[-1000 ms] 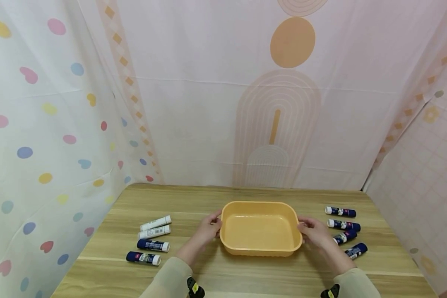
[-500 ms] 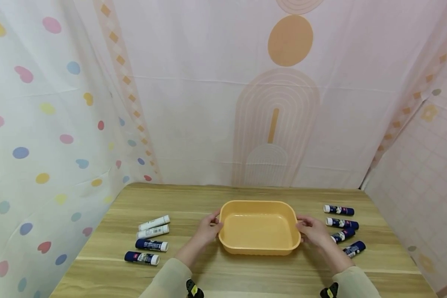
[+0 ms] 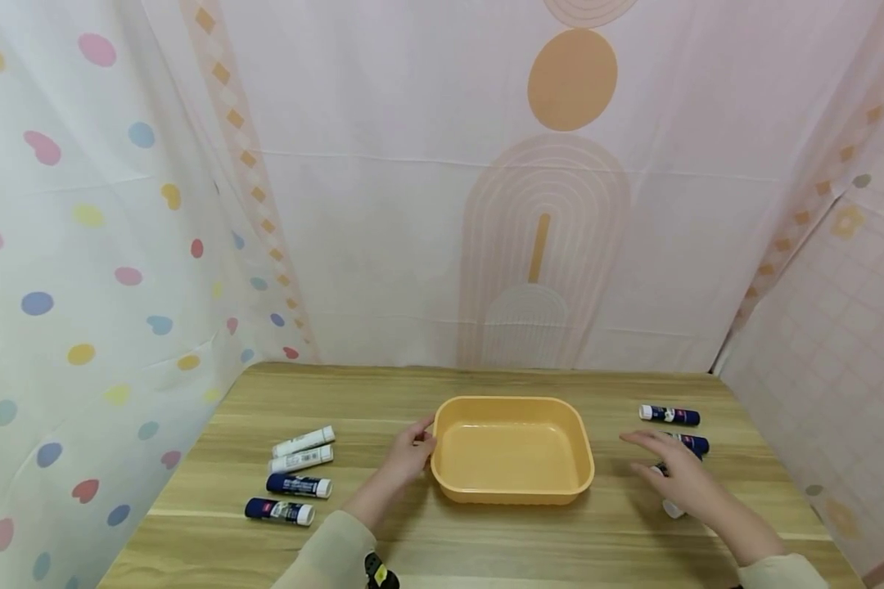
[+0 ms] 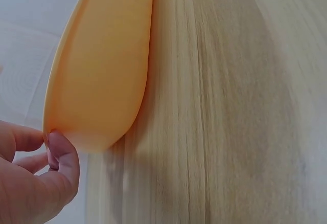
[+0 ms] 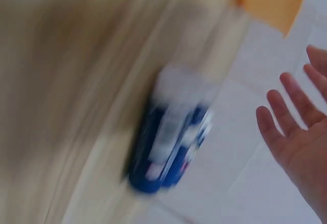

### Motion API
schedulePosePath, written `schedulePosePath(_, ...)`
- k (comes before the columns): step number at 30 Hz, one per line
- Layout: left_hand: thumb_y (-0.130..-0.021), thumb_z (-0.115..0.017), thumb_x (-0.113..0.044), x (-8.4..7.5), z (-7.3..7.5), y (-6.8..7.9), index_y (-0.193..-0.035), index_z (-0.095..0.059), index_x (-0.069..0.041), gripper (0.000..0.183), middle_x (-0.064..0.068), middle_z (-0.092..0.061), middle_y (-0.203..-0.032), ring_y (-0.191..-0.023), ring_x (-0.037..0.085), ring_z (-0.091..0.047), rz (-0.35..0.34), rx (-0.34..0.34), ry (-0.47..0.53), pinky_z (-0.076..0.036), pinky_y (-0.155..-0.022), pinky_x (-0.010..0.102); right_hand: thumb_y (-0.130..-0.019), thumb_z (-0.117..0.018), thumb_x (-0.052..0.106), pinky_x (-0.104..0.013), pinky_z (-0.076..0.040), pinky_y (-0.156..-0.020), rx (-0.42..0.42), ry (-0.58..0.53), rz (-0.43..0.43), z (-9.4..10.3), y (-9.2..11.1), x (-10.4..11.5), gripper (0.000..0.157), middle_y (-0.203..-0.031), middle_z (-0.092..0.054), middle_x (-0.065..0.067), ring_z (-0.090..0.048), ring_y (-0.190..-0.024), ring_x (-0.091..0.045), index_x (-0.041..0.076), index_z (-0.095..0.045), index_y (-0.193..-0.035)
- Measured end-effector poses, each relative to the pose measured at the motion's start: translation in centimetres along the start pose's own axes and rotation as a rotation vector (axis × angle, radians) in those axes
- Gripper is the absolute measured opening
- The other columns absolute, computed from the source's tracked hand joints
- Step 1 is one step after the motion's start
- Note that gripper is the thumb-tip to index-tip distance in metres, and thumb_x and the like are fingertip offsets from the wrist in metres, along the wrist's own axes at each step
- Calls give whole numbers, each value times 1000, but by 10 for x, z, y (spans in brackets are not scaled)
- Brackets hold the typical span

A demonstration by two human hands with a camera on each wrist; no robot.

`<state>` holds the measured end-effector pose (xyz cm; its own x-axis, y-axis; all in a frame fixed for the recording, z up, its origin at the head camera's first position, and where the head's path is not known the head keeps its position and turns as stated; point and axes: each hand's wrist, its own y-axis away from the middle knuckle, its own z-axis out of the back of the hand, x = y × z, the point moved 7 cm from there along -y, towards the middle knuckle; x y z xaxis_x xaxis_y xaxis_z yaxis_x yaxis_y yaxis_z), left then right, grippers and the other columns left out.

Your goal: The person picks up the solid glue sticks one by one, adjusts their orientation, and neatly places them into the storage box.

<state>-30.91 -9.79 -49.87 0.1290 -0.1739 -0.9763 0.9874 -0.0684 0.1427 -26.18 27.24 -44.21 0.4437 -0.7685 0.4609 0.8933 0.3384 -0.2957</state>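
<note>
A yellow-orange rectangular basin (image 3: 514, 460) sits on the wooden table with a bare floor inside. My left hand (image 3: 409, 455) is at its left end; in the left wrist view the thumb and fingers (image 4: 64, 155) pinch the rim. My right hand (image 3: 683, 481) is apart from the basin, fingers spread and holding nothing, above the group of glue sticks on the right. It partly covers some of them. A navy glue stick with a white cap (image 3: 670, 415) lies beyond the hand. The right wrist view shows blurred glue sticks (image 5: 166, 147) beside the open palm.
On the left of the table (image 3: 442, 544) lie two white glue sticks (image 3: 302, 458) and two navy ones (image 3: 280, 511) with white caps. Patterned curtains (image 3: 383, 245) hang behind the table and at both sides.
My right hand has let go of the basin's right end and moved right over the glue sticks, its fingers opening. The left hand still grips the left end. The basin stays in place.
</note>
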Motion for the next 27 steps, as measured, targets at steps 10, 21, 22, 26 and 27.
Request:
schedulePosePath(10, -95, -45, 2, 0, 2, 1, -141, -38, 4, 46, 8, -45, -92, -68, 13, -45, 0, 0, 23, -44, -58, 24, -64, -79, -2, -39, -53, -75, -19, 288, 161, 15, 45, -32, 52, -113, -61, -7, -57, -101, -26, 17, -68, -111)
schedulePosePath(21, -96, -45, 1, -1, 3, 2, -141, -40, 2, 46, 9, -46, -94, -70, 13, -46, 8, 0, 9, -46, -61, 26, -60, -77, -2, -42, -53, -71, 17, 405, 272, 6, 53, -44, 50, -101, -64, -2, -62, -87, -25, 22, -70, -102)
schedulePosePath(22, -96, -45, 1, -1, 3, 2, -141, -40, 3, 45, 9, -46, -95, -70, 13, -47, 9, 1, 6, -46, -61, 26, -60, -78, -2, -40, -53, -70, 21, 417, 274, 5, 53, -45, 48, -99, -64, -1, -62, -86, -24, 22, -70, -102)
schedulePosePath(26, -96, -45, 1, 0, 2, 1, -141, -40, 2, 45, 9, -46, -95, -71, 14, -47, 15, 7, -8, -47, -61, 24, -60, -76, -3, -36, -52, -67, 17, 458, 272, 1, 53, -49, 48, -93, -61, 5, -59, -81, -18, 22, -70, -99)
schedulePosePath(27, -96, -45, 0, 0, 2, 1, -141, -40, 1, 45, 9, -46, -95, -71, 14, -47, 14, 8, -12, -47, -61, 24, -59, -76, -4, -36, -52, -67, 16, 465, 271, 1, 52, -49, 48, -93, -61, 5, -59, -81, -17, 22, -70, -99)
